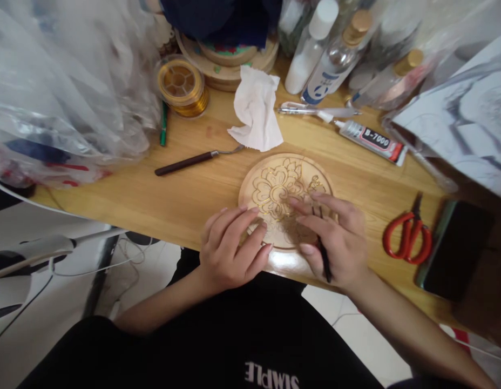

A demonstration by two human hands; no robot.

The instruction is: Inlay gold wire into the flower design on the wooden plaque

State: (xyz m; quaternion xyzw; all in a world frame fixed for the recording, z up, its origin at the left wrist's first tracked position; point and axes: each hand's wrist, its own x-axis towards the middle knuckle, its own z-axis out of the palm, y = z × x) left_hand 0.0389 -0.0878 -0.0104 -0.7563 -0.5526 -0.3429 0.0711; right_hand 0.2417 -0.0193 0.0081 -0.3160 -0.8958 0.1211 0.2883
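A round wooden board (244,189) lies at the table's front edge, with a flower outlined in gold wire (277,186) on its face. My left hand (234,246) rests on the board's near left rim, its fingers stretched out and holding nothing visible. In my right hand (342,237), over the board's right side, are slim black tweezers (324,256). Their tips are partly hidden by my fingers. A smaller gold wire shape (316,183) sits at the upper right of the board, just beyond my right fingertips.
Behind the board lie a crumpled tissue (258,111), a dark-handled tool (188,163), a gold wire spool (182,86) and a glue tube (372,141). Red-handled pliers (408,235) and a phone (457,248) are at right. Bottles (331,62) stand behind; plastic bags (72,81) fill the left.
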